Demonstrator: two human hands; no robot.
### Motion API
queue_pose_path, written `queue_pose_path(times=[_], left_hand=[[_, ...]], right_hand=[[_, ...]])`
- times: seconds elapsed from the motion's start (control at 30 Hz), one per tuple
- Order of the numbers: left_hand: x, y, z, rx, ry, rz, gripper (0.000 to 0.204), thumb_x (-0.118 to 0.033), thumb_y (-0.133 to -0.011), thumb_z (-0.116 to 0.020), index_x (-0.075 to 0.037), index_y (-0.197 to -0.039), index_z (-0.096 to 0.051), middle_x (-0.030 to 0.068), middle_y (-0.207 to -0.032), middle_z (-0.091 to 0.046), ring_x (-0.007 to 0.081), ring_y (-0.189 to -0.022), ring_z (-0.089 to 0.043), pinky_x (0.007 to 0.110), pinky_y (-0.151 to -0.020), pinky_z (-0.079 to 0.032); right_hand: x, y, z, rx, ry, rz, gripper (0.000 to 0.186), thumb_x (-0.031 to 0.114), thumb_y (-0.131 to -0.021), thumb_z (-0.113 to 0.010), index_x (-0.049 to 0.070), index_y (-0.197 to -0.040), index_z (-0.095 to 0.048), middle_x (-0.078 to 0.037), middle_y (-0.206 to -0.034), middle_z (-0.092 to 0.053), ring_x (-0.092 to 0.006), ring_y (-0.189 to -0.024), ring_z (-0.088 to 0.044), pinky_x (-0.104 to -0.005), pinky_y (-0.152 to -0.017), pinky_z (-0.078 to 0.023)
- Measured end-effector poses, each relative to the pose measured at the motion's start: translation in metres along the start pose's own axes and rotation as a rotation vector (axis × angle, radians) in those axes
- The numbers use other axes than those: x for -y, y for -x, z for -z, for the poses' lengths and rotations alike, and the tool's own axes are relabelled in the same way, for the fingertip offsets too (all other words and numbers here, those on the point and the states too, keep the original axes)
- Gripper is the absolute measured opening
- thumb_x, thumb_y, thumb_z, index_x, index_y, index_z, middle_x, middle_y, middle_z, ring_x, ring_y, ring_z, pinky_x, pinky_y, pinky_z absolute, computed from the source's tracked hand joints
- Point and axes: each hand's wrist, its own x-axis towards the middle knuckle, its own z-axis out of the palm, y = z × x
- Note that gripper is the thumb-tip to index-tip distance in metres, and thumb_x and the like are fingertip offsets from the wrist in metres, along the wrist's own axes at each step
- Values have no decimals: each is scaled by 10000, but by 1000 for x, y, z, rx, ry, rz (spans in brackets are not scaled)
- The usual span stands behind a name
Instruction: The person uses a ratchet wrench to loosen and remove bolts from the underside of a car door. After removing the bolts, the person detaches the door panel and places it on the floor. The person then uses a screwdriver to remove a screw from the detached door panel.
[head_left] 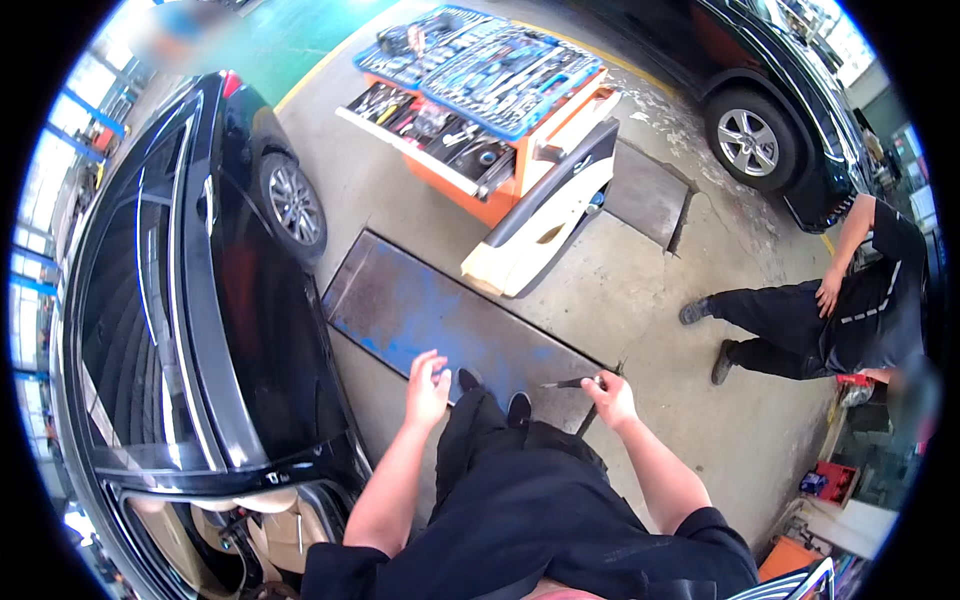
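- I see my right hand (613,400) pinching a slim dark hand tool (571,383), tip free, toward nine o'clock.
- Left hand (428,392), nine o'clock: loosely curled, apparently unladen.
- Door trim panel (540,240), eleven o'clock: already detached, beside the tool trolley (440,175).

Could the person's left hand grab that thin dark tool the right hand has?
Probably yes. The thin dark tool sticks out of the right hand toward the left hand, and nothing seems to stand in the gap between them.

The right hand (612,400) holds a slim dark tool (567,384) above a floor plate (430,305).
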Motion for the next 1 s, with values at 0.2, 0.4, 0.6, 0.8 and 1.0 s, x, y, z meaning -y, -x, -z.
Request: queue_pose_path(times=[0.2,0.4,0.6,0.8,1.0], left_hand=[[-158,-257,-69,-70,-72,-311,238,-176,-942,-769,-64,-1140,-698,102,-1052,-659,223,-847,-643,360,-790,-543],[-257,-478,-150,-225,-414,-588,316,-282,-871,-814,-105,-1125,-754,89,-1103,-658,313,-1125,-605,477,-988,-454],[-286,-577,-190,-169,-697,-604,162,-290,-883,-781,-145,-949,-807,58,-1019,-675,296,-1056,-610,483,-960,-430],[-318,-561,-204,-316,-530,-674,97,-143,-967,-670,-48,-953,-682,120,-1098,-710,368,-1040,-660,522,-937,-506],[-291,-384,-203,-308,832,205,154,-125,-1126,-460,-23,-1237,-491,209,-1182,-693,248,-1059,-724,375,-923,-619]], right_hand=[[-22,-74,62,-279,-278,-70,323,297,-952,-743,33,-797,-641,12,-648,-563,-105,-574,-481,-307,-544,-405],[-12,-125,99,-384,-562,-220,261,261,-984,-730,64,-841,-637,43,-639,-519,-64,-527,-454,-256,-479,-372],[51,-190,151,-368,-770,-205,262,249,-1014,-700,54,-858,-618,39,-628,-500,-68,-507,-441,-251,-461,-368],[102,-298,224,-186,-835,24,256,247,-1012,-690,31,-895,-617,8,-591,-485,-99,-490,-470,-279,-466,-399],[196,-383,280,483,-566,244,261,211,-1018,-705,-3,-1160,-753,68,-667,-490,-39,-551,-441,-234,-504,-367]])
